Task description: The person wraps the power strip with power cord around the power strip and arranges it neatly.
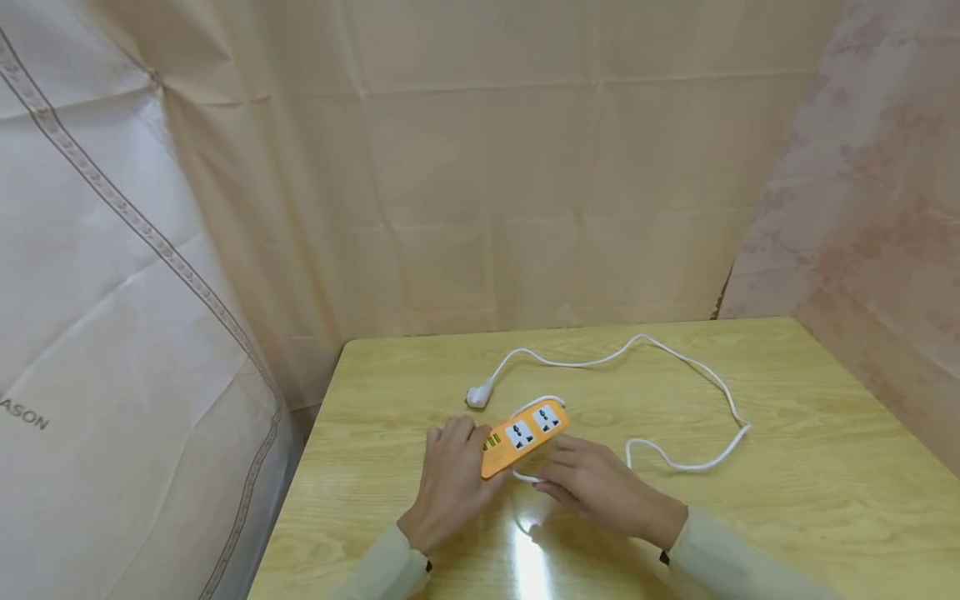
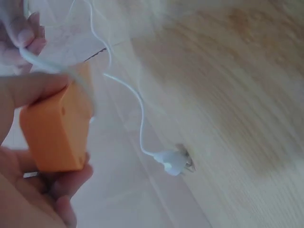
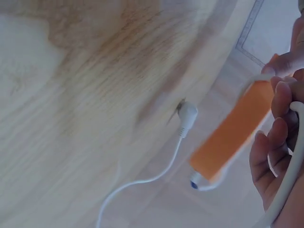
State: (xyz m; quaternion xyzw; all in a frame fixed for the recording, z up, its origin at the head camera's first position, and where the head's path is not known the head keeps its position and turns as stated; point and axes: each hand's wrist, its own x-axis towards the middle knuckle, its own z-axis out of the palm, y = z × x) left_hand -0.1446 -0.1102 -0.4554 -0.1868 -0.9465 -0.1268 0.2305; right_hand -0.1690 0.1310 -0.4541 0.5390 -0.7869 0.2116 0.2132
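Note:
An orange power strip [image 1: 504,457] with white sockets and several small ports on its face is tilted above the table. My left hand [image 1: 453,473] grips its near left end, thumb and fingers on opposite sides, as the left wrist view shows. My right hand [image 1: 600,487] is just right of the strip and pinches its white cord [image 3: 297,152]. Part of the cord bends around the strip's body, passing across it in the left wrist view. The white plug [image 1: 477,395] lies on the table beyond my left hand.
The remaining cord [image 1: 693,362] runs in a wide loose loop over the right half of the wooden table [image 1: 390,375]. A beige cloth [image 1: 480,183] hangs behind the table's far edge. Draped sheets hang at left and right.

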